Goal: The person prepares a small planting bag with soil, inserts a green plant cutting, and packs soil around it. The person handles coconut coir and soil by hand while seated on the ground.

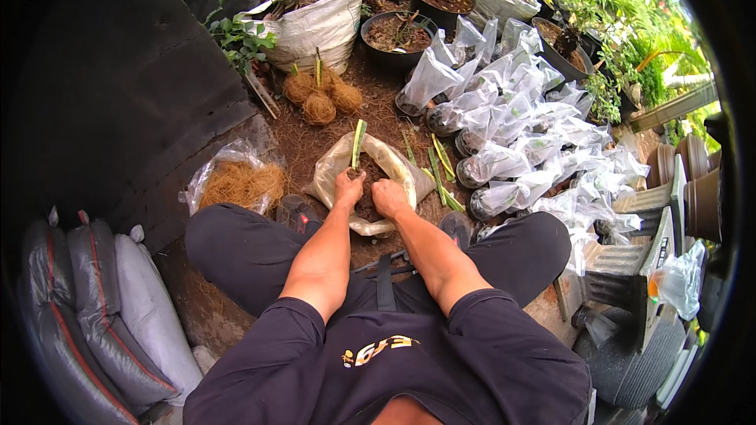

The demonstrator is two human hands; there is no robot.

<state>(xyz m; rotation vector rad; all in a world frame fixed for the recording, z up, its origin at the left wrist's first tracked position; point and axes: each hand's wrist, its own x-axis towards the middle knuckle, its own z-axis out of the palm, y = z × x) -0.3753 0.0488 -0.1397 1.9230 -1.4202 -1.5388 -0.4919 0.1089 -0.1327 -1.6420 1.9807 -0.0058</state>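
A pale plastic sack (327, 165) stands with its mouth rolled wide between my legs, dark soil (366, 208) inside it. My left hand (349, 189) is closed at the sack's mouth around the soil-covered base of a green leaf cutting (358, 144), which points upward. Close beside it, my right hand (389, 198) is curled into a fist over the sack's right side; what its fingers hold, if anything, is hidden. Several loose leaf pieces (437, 177) lie on the ground right of the sack. Beyond it sit several fibre-wrapped balls (319, 108), some with green cuttings sticking out.
A clear bag of brown fibre (240, 185) lies by my left knee. Rows of plastic-covered pots (504, 165) fill the right side. Potted plants (398, 35) and a white sack planter (319, 31) stand at the back. Full sacks (150, 307) lean at lower left; empty pots (701, 205) are far right.
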